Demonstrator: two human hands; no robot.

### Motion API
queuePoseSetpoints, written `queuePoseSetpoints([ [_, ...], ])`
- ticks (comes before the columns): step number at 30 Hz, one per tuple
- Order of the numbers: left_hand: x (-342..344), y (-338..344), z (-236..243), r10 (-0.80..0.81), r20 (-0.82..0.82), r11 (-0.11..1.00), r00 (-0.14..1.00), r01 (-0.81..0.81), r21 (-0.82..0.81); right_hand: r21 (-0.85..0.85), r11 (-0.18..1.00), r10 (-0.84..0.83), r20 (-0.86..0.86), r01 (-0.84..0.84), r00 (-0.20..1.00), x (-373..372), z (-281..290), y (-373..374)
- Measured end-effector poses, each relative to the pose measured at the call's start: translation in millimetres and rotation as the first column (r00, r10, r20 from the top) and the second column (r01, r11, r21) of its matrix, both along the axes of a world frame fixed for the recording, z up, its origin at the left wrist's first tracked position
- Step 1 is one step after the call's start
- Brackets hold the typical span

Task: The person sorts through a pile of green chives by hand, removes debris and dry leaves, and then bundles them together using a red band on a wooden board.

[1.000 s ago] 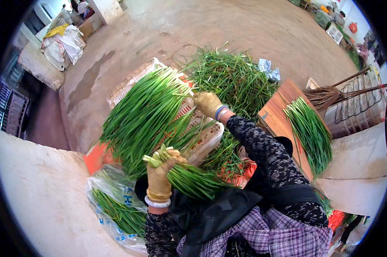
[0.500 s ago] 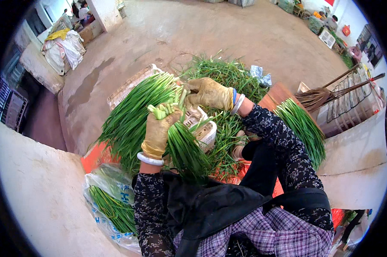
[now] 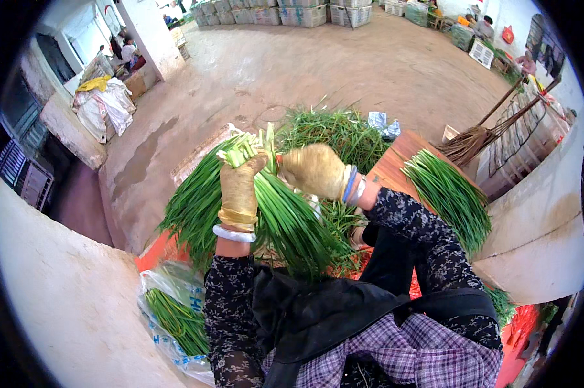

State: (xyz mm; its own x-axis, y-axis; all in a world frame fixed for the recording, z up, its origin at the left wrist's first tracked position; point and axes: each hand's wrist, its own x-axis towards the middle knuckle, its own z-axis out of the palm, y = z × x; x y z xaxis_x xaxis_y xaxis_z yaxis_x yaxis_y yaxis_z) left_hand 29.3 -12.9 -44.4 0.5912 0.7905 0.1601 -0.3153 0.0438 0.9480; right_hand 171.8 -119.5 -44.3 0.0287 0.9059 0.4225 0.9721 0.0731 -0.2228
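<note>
My left hand [image 3: 239, 189], in a tan work glove, is closed around a bunch of green chives [image 3: 292, 223]. Their pale cut ends stick up above my fist, and the long leaves hang down to the right. Close beside the stalks is my gloved right hand [image 3: 314, 171], its fingers curled in and partly blurred; what they pinch is hidden. A larger heap of chives [image 3: 192, 200] lies left of my left hand, on a white plastic crate [image 3: 192, 161] that is mostly covered.
Loose green leaves [image 3: 337, 132] lie heaped on the floor ahead. At right, a wooden board [image 3: 395, 155] bears a chive bundle [image 3: 450, 194], with a broom [image 3: 466, 142] beyond. More chives [image 3: 175, 320] lie in a clear plastic bag [image 3: 153, 278] at lower left. Stacked crates [image 3: 302, 16] stand far off.
The bunch in my left hand has grown thicker and spreads further right. My right hand has turned, its fingers now curled lower beside the stalks. The view has tilted up, showing stacked crates.
</note>
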Motion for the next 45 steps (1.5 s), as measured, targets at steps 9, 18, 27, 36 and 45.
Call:
queuePoseSetpoints([
  [9, -3, -32, 32, -0.154, 0.101, 0.973, 0.983, 0.168, -0.159, -0.257, 0.959, -0.187, -0.255, 0.120, 0.949, 37, -8, -63],
  [18, 11, -46, 11, -0.188, 0.055, 0.966, 0.981, 0.195, -0.171, 0.203, 0.969, 0.188, -0.244, -0.139, 0.951, 39, -8, -55],
  [27, 5, -52, -5, -0.187, 0.009, 0.951, 0.982, 0.184, -0.250, -0.203, 0.968, 0.145, -0.027, -0.148, 0.989, 25, -64, -83],
  [36, -5, -45, -12, -0.259, 0.088, 0.902, 0.962, 0.273, -0.333, -0.088, 0.991, -0.127, -0.383, 0.100, 0.915, 18, -25, -93],
  [45, -6, -54, -20, -0.211, 0.089, 0.927, 0.973, 0.228, -0.298, 0.133, 0.991, 0.008, -0.305, 0.034, 0.952, -17, -32, -64],
])
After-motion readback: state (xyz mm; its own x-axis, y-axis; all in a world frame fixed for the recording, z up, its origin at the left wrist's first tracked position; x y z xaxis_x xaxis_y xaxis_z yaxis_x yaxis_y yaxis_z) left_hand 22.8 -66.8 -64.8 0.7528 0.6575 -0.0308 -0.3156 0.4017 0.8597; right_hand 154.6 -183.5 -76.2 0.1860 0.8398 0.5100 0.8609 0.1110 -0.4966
